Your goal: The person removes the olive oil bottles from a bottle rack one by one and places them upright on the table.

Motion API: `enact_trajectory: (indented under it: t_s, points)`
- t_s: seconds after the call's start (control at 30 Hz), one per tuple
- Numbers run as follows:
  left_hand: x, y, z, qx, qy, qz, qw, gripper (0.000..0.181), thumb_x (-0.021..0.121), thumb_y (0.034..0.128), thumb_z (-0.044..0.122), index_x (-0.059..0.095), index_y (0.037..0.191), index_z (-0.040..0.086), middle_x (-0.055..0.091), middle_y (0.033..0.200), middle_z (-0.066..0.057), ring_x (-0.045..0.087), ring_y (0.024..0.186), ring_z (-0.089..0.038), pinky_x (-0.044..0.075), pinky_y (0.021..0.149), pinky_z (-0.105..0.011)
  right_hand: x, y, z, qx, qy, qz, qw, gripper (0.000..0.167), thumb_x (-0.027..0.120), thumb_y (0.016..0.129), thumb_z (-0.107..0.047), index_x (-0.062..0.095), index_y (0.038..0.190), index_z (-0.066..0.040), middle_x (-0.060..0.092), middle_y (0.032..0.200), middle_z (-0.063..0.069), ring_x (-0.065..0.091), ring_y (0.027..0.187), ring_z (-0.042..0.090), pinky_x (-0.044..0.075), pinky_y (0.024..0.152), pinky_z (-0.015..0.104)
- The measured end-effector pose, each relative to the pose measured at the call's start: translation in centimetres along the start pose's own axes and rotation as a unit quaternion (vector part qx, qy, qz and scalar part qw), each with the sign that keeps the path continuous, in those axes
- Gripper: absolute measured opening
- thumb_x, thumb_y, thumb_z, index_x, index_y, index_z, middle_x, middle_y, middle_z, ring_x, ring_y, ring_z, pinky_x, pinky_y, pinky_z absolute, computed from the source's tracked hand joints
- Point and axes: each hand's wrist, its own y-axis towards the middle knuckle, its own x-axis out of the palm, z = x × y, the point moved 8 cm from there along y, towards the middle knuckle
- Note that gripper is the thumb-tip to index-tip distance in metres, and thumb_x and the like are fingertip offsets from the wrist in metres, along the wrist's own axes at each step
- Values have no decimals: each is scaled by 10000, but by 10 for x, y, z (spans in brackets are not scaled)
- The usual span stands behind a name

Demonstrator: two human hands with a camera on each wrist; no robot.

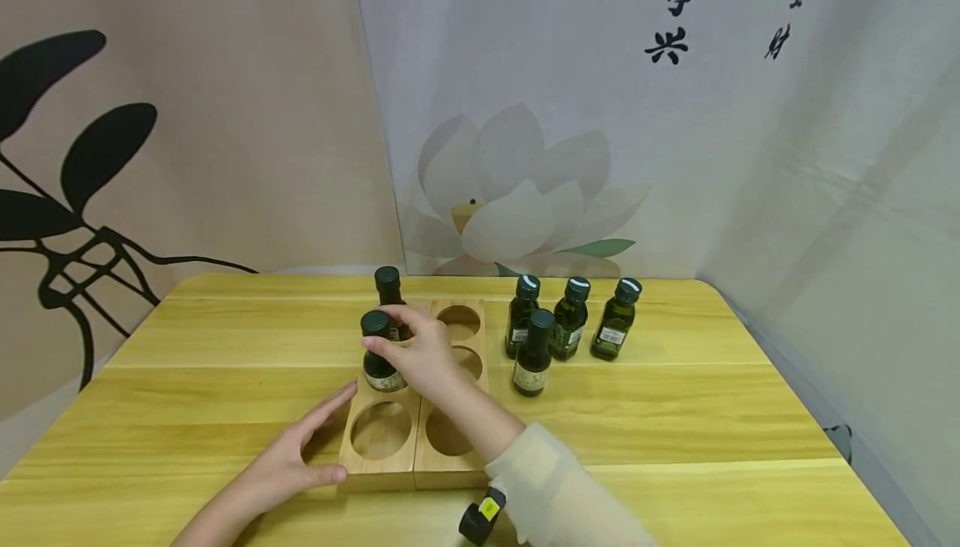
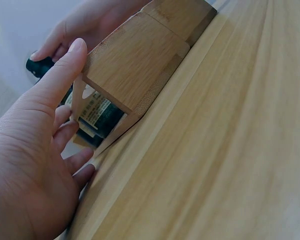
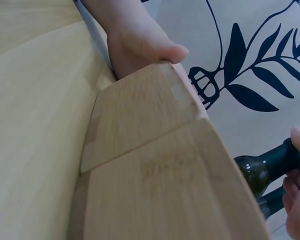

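Head: right fingers (image 1: 403, 315) round bottle cap (image 1: 376, 323), left fingers (image 1: 330, 406) wide against rack (image 1: 377, 481)

1. Head view: bright, even light; warm tabletop (image 1: 712, 447); soft shadow beneath the left hand (image 1: 288, 457); bottle labels (image 1: 529, 378) unreadable;
2. Left wrist view: dimmer, cooler; pale haze at upper left; foreground tabletop grain soft;
3. Right wrist view: muted; mark (image 3: 170, 165) on the tray (image 3: 145, 210) illegibly blurred.

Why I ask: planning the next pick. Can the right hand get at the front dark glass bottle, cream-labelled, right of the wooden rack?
Probably not yet: the right hand pinches another dark glass bottle in the rack. Once free, likely yes: nothing stands before the front bottle.
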Motion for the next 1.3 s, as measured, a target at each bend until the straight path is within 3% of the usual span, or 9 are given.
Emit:
enact_trajectory:
  t_s: [0.33, 0.43, 0.53, 0.6, 0.67, 0.8, 0.9, 1.07, 1.3]
  points:
    - [0, 1, 2, 45, 142, 19, 9999, 892, 759, 808, 114, 246, 1531, 206, 236, 1549, -150, 286, 1296, -495, 285, 946, -710, -1, 1, -2, -114, 2, 145, 9998, 318, 763, 834, -160, 681, 1129, -77, 623, 986, -36, 564, 937, 66, 512, 746, 190]
    - [-1, 1, 2, 49, 292, 76, 9995, 896, 767, 795, 111, 260, 1528, 209, 257, 1550, -101, 311, 1312, -414, 337, 1024, -507, -3, 1, -3, -192, -48, 190, 9996, 314, 759, 836, -154, 681, 1129, -72, 625, 985, -22, 569, 925, 75, 533, 757, 241]
    - [-2, 0, 1, 57, 398, 135, 9991, 896, 771, 787, 110, 273, 1524, 214, 273, 1550, -56, 332, 1328, -260, 324, 1017, -283, -7, 2, -6, -318, -88, 246, 9992, 319, 756, 839, -153, 678, 1135, -63, 635, 1014, 0, 583, 940, 128, 546, 783, 331]
    - [-2, 0, 0, 58, 414, 153, 9990, 893, 770, 787, 112, 275, 1523, 217, 275, 1550, -42, 335, 1326, -203, 309, 1003, -221, -9, 2, -8, -412, -153, 273, 9987, 321, 752, 844, -160, 676, 1140, -61, 641, 1034, 12, 590, 951, 169, 540, 804, 373]
    - [-2, 0, -1, 28, 433, 152, 9989, 893, 769, 790, 120, 272, 1524, 227, 271, 1551, -34, 332, 1328, -216, 325, 1012, -267, -12, 2, -10, -480, -175, 294, 9983, 324, 748, 849, -171, 674, 1145, -62, 643, 1054, 21, 591, 963, 191, 531, 817, 351]
    - [-1, 1, -2, -2, 406, 145, 9991, 894, 766, 793, 134, 265, 1526, 235, 259, 1553, -52, 313, 1311, -389, 338, 1013, -539, -19, 3, -16, -543, -131, 335, 9979, 327, 747, 851, -177, 673, 1149, -63, 647, 1071, 30, 587, 949, 140, 516, 814, 282]
    - [-1, 1, -1, 18, 342, 148, 9993, 890, 765, 795, 145, 264, 1526, 236, 253, 1554, -64, 292, 1311, -412, 290, 965, -684, -24, 3, -22, -616, -68, 364, 9974, 323, 748, 850, -164, 673, 1146, -59, 646, 1059, 37, 571, 919, 115, 510, 776, 259]
    - [0, 1, 0, 41, 331, 128, 9994, 879, 757, 805, 154, 261, 1527, 230, 247, 1557, -58, 287, 1332, -340, 290, 966, -681, -31, 4, -33, -761, 0, 350, 9965, 312, 735, 859, -127, 666, 1151, -41, 633, 1024, 46, 553, 903, 177, 516, 757, 305]
    - [1, 1, 0, 43, 152, 78, 9998, 873, 753, 814, 153, 256, 1529, 221, 230, 1556, -113, 266, 1305, -478, 278, 955, -709, -46, 4, -51, -1064, -103, 386, 9935, 314, 733, 858, -114, 668, 1159, -53, 645, 1022, 30, 536, 911, 191, 464, 792, 295]
